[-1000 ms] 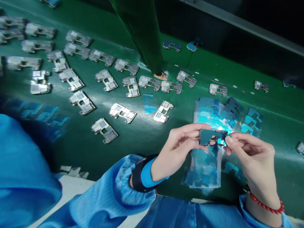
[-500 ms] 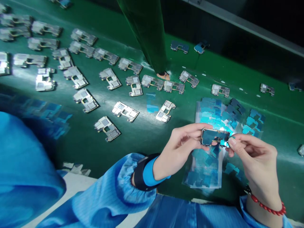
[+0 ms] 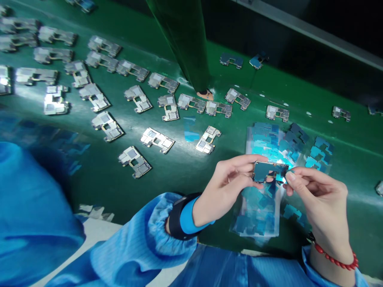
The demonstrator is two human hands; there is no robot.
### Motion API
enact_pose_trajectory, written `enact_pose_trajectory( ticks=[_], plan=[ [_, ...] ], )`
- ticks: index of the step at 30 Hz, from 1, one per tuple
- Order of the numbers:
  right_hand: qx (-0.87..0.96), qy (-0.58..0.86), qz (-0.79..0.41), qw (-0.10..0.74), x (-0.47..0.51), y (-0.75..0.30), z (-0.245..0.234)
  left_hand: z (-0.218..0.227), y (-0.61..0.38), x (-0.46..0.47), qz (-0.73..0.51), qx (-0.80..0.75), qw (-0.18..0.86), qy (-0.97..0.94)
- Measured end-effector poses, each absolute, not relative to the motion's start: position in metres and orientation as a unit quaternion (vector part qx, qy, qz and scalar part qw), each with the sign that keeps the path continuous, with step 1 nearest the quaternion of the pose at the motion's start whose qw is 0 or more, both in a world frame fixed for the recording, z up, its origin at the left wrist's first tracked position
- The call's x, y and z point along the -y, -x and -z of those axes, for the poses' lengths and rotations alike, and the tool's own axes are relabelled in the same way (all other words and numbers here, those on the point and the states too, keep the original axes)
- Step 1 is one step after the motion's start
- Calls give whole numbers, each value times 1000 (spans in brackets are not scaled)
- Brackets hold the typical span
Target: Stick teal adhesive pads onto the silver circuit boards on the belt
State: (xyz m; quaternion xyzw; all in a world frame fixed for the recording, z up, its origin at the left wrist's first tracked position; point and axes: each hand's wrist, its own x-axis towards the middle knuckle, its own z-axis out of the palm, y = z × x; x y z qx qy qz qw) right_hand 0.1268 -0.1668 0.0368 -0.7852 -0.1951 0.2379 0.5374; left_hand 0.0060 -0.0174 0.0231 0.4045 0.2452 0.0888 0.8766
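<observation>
My left hand [image 3: 229, 187] pinches a phone circuit board [image 3: 255, 175] by its left end, thumb below and fingers along the top edge. The board is held tilted above the table. A dark blue-teal film [image 3: 261, 171] covers much of its face, with a gap near the middle. My right hand [image 3: 317, 195] has thumb and forefinger closed at the board's right end, on the edge of the film; the fingertips partly hide that corner. Under both hands lies a clear plastic sheet [image 3: 275, 231] with many blue film pieces [image 3: 257, 219].
Many bare circuit boards [image 3: 157, 139] lie across the green table [image 3: 179, 179]. A green post [image 3: 185, 44] rises at the back. Film-covered boards [image 3: 231, 60] rest near the rear ledge. More blue film [image 3: 320, 153] lies at right. A blue-sleeved person [image 3: 32, 199] is close on the left.
The film's bright right part has turned darker and lies flatter along the board. My right fingertips have shifted slightly left and up; my left hand stays in place.
</observation>
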Motion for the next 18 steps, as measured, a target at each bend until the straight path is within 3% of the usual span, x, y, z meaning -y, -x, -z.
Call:
enact_pose_trajectory(
  ticks=[10, 18],
  plan=[
    [194, 786, -238, 537, 165, -126, -37, -23, -8, 18, -104, -228, 880, -404],
    [191, 782, -243, 541, 164, -126, -38, -24, -8, 20, -89, -263, 825, -493]
  ],
)
